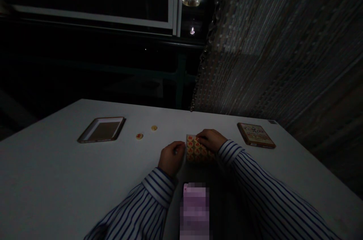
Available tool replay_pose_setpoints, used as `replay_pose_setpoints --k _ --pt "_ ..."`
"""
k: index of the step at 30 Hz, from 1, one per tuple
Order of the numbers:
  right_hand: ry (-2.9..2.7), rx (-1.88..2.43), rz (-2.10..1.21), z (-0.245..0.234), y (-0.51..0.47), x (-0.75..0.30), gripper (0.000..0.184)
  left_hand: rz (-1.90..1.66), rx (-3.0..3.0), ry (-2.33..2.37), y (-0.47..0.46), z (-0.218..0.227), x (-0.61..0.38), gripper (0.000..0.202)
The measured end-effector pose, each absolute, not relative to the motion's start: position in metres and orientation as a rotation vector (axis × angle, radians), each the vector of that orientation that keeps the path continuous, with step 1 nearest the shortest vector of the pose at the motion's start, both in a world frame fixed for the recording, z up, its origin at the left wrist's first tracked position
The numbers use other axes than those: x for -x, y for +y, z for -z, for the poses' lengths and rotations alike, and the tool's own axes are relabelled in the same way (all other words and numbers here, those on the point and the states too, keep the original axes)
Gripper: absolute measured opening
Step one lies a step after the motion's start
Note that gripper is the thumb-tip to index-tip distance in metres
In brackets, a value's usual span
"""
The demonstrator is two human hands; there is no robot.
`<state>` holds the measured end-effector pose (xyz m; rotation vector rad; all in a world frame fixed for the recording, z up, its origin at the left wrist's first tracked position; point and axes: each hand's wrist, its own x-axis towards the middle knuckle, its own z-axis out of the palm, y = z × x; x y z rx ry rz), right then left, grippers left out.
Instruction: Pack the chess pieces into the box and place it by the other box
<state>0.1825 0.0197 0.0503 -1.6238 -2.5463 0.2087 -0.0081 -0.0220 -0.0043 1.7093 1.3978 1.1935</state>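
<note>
A block of several round wooden pieces with red marks [195, 150] lies packed together on the white table [56, 172]. My left hand [171, 158] rests curled against the block's left side, fingers closed. My right hand [210, 138] lies over the block's far right corner, fingers bent down on the pieces. Both arms wear white sleeves with blue stripes. Two loose round pieces, one with a red mark [139, 136] and another paler one [154, 128], lie to the left of the block.
An empty box tray [102, 129] sits at the left of the table. A printed box lid [256, 135] lies at the right. A blurred pink object [195, 209] sits close to me. A woven curtain [283, 43] hangs behind right; the room is dark.
</note>
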Motion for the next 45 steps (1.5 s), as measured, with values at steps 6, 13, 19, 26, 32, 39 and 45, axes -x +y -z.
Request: replay_pose_setpoints --k 6,13,19,26,32,39,45 --pt "-2.551 1.630 -0.207 -0.051 0.019 -0.183 0.029 -1.188 -1.711 1.402 -0.022 0.002 0.008 0.028" --pt "-2.563 1.627 -0.203 -0.053 0.018 -0.182 0.028 -1.198 -1.727 1.386 -0.023 0.003 0.008 0.028" --pt "-2.565 1.641 -0.200 -0.055 0.019 -0.182 0.029 -1.171 -1.734 1.396 -0.023 0.002 0.009 0.028" --pt "-2.442 1.628 -0.138 -0.066 0.015 -0.189 0.029 -1.188 -1.733 1.418 -0.023 0.002 0.009 0.027" --pt "-2.356 1.624 -0.081 -0.076 0.011 -0.192 0.027 -1.182 -1.727 1.415 -0.023 0.003 0.010 0.028" --pt "-2.350 1.611 -0.080 -0.079 0.008 -0.191 0.027 -1.185 -1.759 1.431 -0.026 0.000 0.011 0.027" --pt "-2.369 1.548 -0.071 -0.088 0.007 -0.184 0.027 -1.215 -1.725 1.438 -0.026 -0.009 0.018 0.027"
